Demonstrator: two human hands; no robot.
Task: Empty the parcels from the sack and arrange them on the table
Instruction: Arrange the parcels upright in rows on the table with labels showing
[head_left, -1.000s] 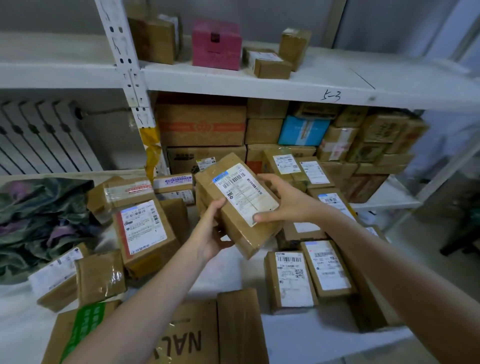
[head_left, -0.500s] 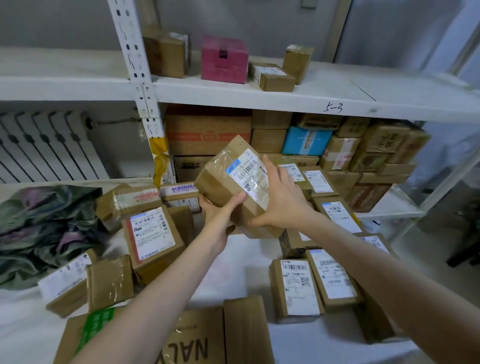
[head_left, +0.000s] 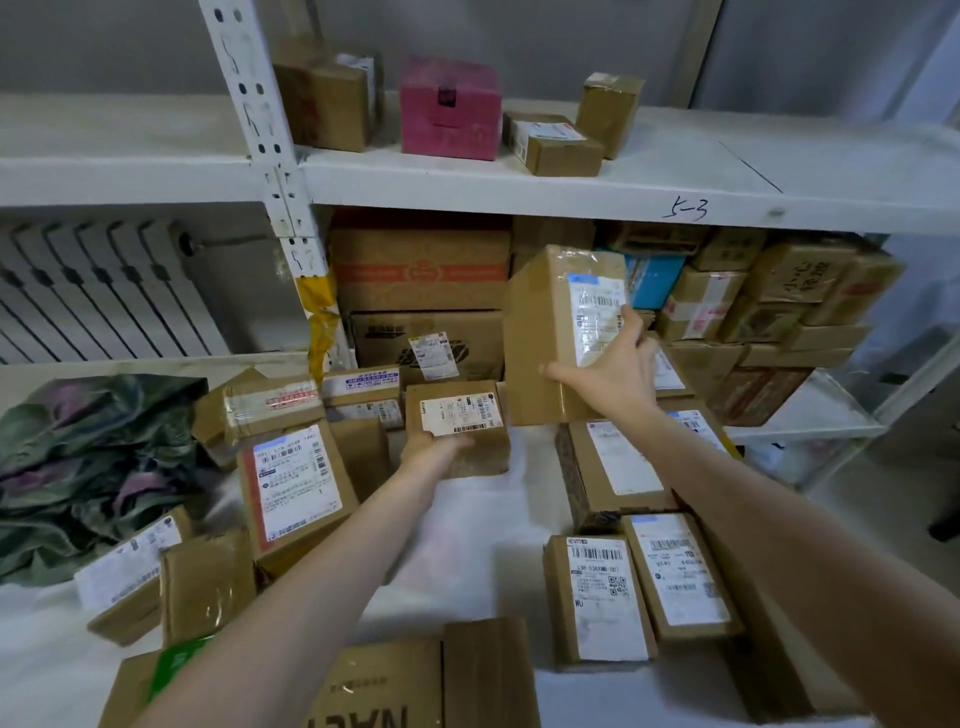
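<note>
My right hand (head_left: 610, 371) grips a tall brown parcel (head_left: 540, 322) with a white label, held upright at the back of the table, thumb across its lower front and fingers on the label. My left hand (head_left: 431, 449) holds the near edge of a smaller brown parcel (head_left: 457, 418) with a barcode label, resting on the white table (head_left: 467, 545). The crumpled green patterned sack (head_left: 88, 462) lies at the left. Several labelled parcels lie around the table, among them a red-edged one (head_left: 296, 488) and two flat ones (head_left: 602, 597) at the right.
A white shelf (head_left: 519, 187) overhangs the table, carrying a pink box (head_left: 449, 106) and small cartons. Stacked cartons (head_left: 421, 270) fill the back under it, with a blue box (head_left: 654, 278). A radiator (head_left: 104, 291) stands at the back left. A large carton (head_left: 374, 691) lies at the near edge.
My left hand let go of the tall parcel and dropped onto the smaller parcel on the table. My right hand carried the tall parcel right and back, turning it upright.
</note>
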